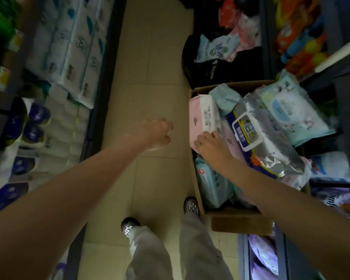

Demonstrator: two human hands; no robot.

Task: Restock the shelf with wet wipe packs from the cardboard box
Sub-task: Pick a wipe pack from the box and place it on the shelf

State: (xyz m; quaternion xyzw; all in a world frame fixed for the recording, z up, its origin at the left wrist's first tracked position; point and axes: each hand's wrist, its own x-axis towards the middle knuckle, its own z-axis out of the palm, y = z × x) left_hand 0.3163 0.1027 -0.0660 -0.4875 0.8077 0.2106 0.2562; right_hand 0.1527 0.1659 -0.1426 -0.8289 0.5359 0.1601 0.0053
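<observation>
You have a strip of bare beige tiled floor [150, 81] running down the middle, open from near to far. On your left, the shelf of white tissue rolls and purple-labelled packs [69, 57] walls that side. On your right, the brown cardboard box [240, 223] sits crammed with packs, the silver foil wipe pack with a white lid [271, 146] heaped highest. Far right, a black bin of loose packs [216, 71] narrows the aisle. Your two silver shoes [129, 226] stand near, the right one just beside the box.
</observation>
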